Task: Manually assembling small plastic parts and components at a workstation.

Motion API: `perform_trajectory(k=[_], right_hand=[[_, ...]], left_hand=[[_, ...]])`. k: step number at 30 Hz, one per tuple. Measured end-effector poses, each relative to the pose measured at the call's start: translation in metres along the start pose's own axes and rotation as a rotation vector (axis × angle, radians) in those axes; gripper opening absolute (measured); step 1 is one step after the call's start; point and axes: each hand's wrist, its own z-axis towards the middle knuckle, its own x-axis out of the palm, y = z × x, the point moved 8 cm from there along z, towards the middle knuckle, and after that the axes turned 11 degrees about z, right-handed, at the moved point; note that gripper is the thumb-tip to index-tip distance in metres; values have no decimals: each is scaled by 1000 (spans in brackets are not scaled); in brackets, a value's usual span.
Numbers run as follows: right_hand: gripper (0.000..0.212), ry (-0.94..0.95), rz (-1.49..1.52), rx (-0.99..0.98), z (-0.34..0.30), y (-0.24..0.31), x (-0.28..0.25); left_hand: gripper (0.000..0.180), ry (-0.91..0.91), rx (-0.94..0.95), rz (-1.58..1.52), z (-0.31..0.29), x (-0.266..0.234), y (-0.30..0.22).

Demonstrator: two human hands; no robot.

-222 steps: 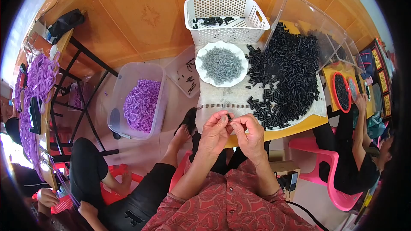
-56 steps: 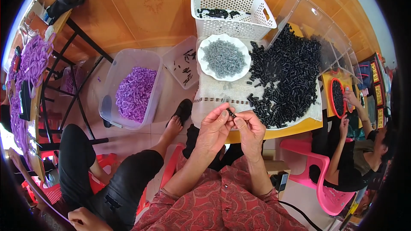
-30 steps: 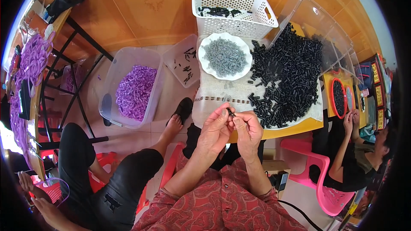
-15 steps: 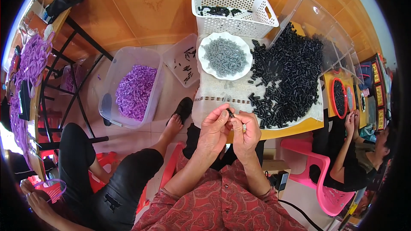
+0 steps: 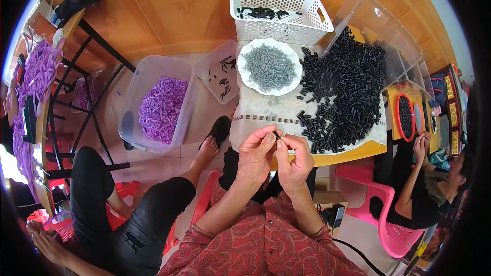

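My left hand (image 5: 255, 154) pinches a small black tube-shaped piece (image 5: 277, 135) between thumb and fingers at the table's near edge. My right hand (image 5: 293, 162) is closed at the piece's other side, its thumb and index fingertip pressed together there; whether a smaller part is between them I cannot make out. Just beyond lies a white scalloped plate (image 5: 244, 78) heaped with small clear-grey pieces (image 5: 270, 67). To its right spreads a big pile of black tube pieces (image 5: 348, 97) on a pale cloth (image 5: 246, 134).
Behind the plate stands a white perforated basket (image 5: 279, 31) with some black pieces. A clear bin (image 5: 404, 46) tips over the pile. On the floor at left is a tub (image 5: 185, 122) of purple pieces. People sit left and right; a pink chair (image 5: 382, 209) is at right.
Both hands have shifted very slightly to the right, still together around the small black piece. At the far left, another person's hands have moved a little.
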Motion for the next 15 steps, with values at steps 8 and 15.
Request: perform_trajectory(k=[8,15], right_hand=[[4,-2,55,66,0,-3,-1],[4,-8,47,12,1,0,1]], left_hand=[[21,-21,22,46,-1,-1,0],[21,7,117,124,0,0,-7]])
